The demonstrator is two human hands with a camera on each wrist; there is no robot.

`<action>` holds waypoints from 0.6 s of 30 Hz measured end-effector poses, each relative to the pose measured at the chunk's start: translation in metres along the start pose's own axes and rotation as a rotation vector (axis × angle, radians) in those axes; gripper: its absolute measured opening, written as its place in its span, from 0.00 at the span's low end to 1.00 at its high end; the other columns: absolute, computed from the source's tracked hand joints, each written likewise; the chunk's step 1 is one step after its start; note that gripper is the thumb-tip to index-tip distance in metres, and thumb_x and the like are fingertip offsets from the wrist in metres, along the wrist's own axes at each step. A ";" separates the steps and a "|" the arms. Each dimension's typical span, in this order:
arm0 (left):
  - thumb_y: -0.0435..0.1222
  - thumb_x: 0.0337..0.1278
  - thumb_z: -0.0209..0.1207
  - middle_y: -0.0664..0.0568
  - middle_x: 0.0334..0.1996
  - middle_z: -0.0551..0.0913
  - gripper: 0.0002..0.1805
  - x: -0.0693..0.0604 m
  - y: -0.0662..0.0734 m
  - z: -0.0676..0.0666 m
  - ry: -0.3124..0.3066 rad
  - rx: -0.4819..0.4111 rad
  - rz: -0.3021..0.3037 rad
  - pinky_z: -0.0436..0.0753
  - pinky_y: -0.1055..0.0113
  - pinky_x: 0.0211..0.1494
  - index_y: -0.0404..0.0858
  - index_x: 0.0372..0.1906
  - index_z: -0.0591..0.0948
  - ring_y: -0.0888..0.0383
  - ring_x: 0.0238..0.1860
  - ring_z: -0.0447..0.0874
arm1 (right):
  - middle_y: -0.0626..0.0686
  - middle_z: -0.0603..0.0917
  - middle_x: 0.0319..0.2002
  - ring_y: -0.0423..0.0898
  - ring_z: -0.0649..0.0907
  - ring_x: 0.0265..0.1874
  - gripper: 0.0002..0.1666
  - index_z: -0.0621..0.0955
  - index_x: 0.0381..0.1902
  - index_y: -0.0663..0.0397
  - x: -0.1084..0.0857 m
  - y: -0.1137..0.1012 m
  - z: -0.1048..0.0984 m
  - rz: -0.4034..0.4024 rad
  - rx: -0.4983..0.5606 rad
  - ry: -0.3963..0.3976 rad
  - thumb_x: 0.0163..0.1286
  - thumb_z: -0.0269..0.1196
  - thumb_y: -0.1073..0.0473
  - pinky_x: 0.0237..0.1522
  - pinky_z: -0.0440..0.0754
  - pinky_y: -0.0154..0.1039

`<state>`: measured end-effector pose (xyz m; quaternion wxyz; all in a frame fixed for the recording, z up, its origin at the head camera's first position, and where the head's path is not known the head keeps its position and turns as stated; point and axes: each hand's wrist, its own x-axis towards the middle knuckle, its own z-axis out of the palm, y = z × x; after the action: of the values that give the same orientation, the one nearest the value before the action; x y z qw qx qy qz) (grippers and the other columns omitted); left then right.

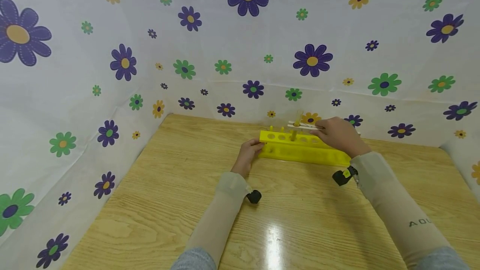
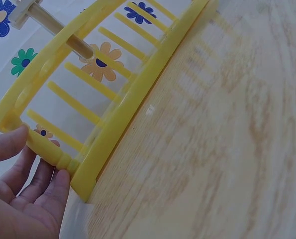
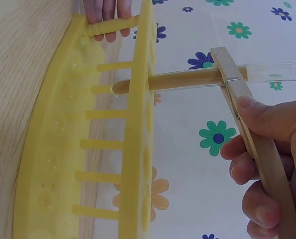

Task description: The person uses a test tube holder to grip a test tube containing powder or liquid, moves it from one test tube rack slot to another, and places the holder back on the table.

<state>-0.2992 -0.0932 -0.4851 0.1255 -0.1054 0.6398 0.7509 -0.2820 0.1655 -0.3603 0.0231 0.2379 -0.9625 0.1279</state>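
Observation:
A yellow test tube rack (image 1: 305, 155) stands on the table near the floral backdrop. At its left end my left hand (image 1: 247, 155) grips the end post (image 2: 47, 149), thumb on one side and fingers on the other. My right hand (image 1: 339, 134) holds a wooden test tube clamp (image 3: 271, 172) above the rack. The clamp's jaws are around the upper part of a glass test tube (image 3: 187, 78) with brown contents. The tube's rounded lower end passes through a hole in the rack's top bar and hangs above the base.
Short yellow pegs (image 2: 78, 102) rise along the back of the rack. The wooden table (image 1: 150, 203) reaches toward me and to both sides. White cloth with printed flowers (image 1: 210, 45) hangs close behind the rack.

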 end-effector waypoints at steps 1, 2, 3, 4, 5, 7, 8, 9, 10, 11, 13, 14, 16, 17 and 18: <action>0.31 0.66 0.52 0.43 0.59 0.75 0.16 0.000 0.000 0.000 0.000 -0.001 0.000 0.71 0.61 0.67 0.31 0.55 0.76 0.52 0.60 0.73 | 0.49 0.72 0.16 0.42 0.69 0.16 0.14 0.78 0.28 0.59 0.000 -0.001 -0.001 -0.002 0.001 0.002 0.68 0.58 0.53 0.22 0.68 0.33; 0.31 0.66 0.51 0.43 0.59 0.75 0.16 0.000 -0.001 0.000 0.000 0.001 0.001 0.71 0.61 0.67 0.31 0.56 0.76 0.52 0.60 0.73 | 0.49 0.72 0.16 0.42 0.69 0.16 0.14 0.77 0.28 0.59 0.000 -0.001 -0.002 -0.003 0.002 0.004 0.68 0.58 0.53 0.22 0.67 0.33; 0.31 0.66 0.51 0.43 0.59 0.75 0.16 0.000 -0.001 0.000 0.000 0.000 0.001 0.71 0.61 0.67 0.31 0.56 0.76 0.52 0.60 0.73 | 0.49 0.72 0.17 0.42 0.69 0.16 0.14 0.77 0.29 0.59 0.000 -0.001 -0.003 0.001 0.001 0.001 0.68 0.58 0.53 0.22 0.68 0.33; 0.31 0.66 0.51 0.43 0.59 0.75 0.16 0.001 -0.001 0.000 0.000 -0.003 0.000 0.71 0.61 0.67 0.31 0.56 0.76 0.52 0.60 0.73 | 0.50 0.72 0.17 0.42 0.69 0.16 0.14 0.78 0.29 0.59 0.000 -0.001 -0.004 0.005 -0.001 -0.002 0.68 0.58 0.53 0.22 0.68 0.33; 0.31 0.66 0.51 0.43 0.59 0.75 0.16 0.001 -0.001 0.000 0.001 -0.004 -0.002 0.71 0.61 0.67 0.31 0.56 0.76 0.52 0.60 0.73 | 0.50 0.73 0.17 0.42 0.69 0.17 0.14 0.78 0.30 0.59 0.001 -0.001 -0.004 0.011 -0.005 -0.007 0.68 0.58 0.53 0.23 0.68 0.33; 0.31 0.66 0.51 0.43 0.59 0.75 0.16 0.002 -0.001 0.000 -0.001 -0.002 -0.001 0.71 0.61 0.67 0.31 0.56 0.76 0.52 0.60 0.73 | 0.50 0.73 0.18 0.43 0.70 0.17 0.14 0.78 0.31 0.60 0.001 -0.001 -0.006 0.018 -0.005 -0.024 0.69 0.57 0.53 0.23 0.68 0.34; 0.31 0.66 0.52 0.43 0.59 0.74 0.16 0.002 -0.001 0.000 -0.001 -0.002 -0.002 0.71 0.61 0.67 0.31 0.56 0.76 0.52 0.60 0.72 | 0.51 0.73 0.18 0.43 0.70 0.17 0.14 0.77 0.31 0.60 0.002 -0.001 -0.006 0.017 -0.009 -0.028 0.69 0.57 0.53 0.23 0.69 0.34; 0.31 0.66 0.52 0.43 0.60 0.74 0.16 0.002 -0.001 0.000 -0.003 -0.002 -0.002 0.71 0.61 0.67 0.31 0.56 0.76 0.52 0.61 0.72 | 0.50 0.73 0.18 0.43 0.70 0.18 0.14 0.77 0.32 0.60 0.002 0.000 -0.007 0.020 -0.011 -0.032 0.69 0.57 0.53 0.23 0.69 0.34; 0.31 0.65 0.52 0.43 0.60 0.74 0.17 0.001 -0.001 0.000 -0.004 -0.001 -0.002 0.71 0.61 0.67 0.31 0.56 0.76 0.52 0.61 0.72 | 0.50 0.73 0.18 0.43 0.70 0.18 0.14 0.77 0.32 0.60 0.002 0.000 -0.007 0.019 -0.014 -0.033 0.69 0.57 0.53 0.23 0.69 0.34; 0.31 0.65 0.52 0.43 0.60 0.74 0.17 0.001 -0.001 0.000 -0.004 0.003 0.000 0.71 0.61 0.67 0.31 0.56 0.76 0.52 0.61 0.72 | 0.50 0.73 0.18 0.43 0.70 0.18 0.14 0.77 0.31 0.59 0.002 0.000 -0.008 0.018 -0.017 -0.034 0.69 0.57 0.53 0.23 0.69 0.34; 0.32 0.65 0.52 0.43 0.60 0.74 0.17 0.001 -0.001 0.000 -0.004 0.004 0.001 0.71 0.61 0.67 0.31 0.56 0.76 0.52 0.61 0.72 | 0.50 0.73 0.18 0.43 0.70 0.18 0.14 0.77 0.31 0.59 0.002 -0.001 -0.009 0.019 -0.021 -0.030 0.69 0.57 0.53 0.24 0.70 0.34; 0.32 0.65 0.53 0.43 0.60 0.74 0.17 0.001 0.000 0.000 -0.003 0.002 0.000 0.71 0.61 0.67 0.31 0.56 0.76 0.52 0.61 0.72 | 0.50 0.73 0.18 0.43 0.70 0.18 0.14 0.78 0.31 0.59 0.002 -0.001 -0.009 0.017 -0.023 -0.027 0.69 0.57 0.53 0.24 0.70 0.34; 0.32 0.65 0.53 0.43 0.59 0.75 0.17 0.001 -0.001 0.000 -0.002 0.005 0.004 0.71 0.61 0.67 0.31 0.56 0.76 0.52 0.61 0.72 | 0.50 0.74 0.18 0.44 0.71 0.18 0.14 0.78 0.31 0.60 0.001 -0.002 -0.011 0.015 -0.031 -0.025 0.69 0.57 0.53 0.25 0.71 0.35; 0.32 0.65 0.52 0.43 0.59 0.75 0.17 0.001 -0.001 0.000 -0.002 0.004 0.005 0.71 0.61 0.67 0.31 0.56 0.76 0.52 0.61 0.73 | 0.50 0.74 0.18 0.44 0.71 0.19 0.14 0.78 0.32 0.59 0.001 -0.002 -0.012 0.015 -0.036 -0.025 0.69 0.57 0.53 0.25 0.71 0.35; 0.32 0.65 0.52 0.43 0.59 0.75 0.17 0.001 -0.001 0.000 -0.002 -0.001 0.005 0.71 0.61 0.67 0.31 0.56 0.76 0.52 0.61 0.72 | 0.50 0.74 0.18 0.44 0.71 0.19 0.15 0.78 0.31 0.60 0.001 -0.003 -0.013 0.012 -0.039 -0.024 0.69 0.57 0.53 0.25 0.71 0.35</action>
<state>-0.2994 -0.0935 -0.4859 0.1242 -0.1029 0.6397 0.7515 -0.2820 0.1661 -0.3471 0.0155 0.2331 -0.9665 0.1064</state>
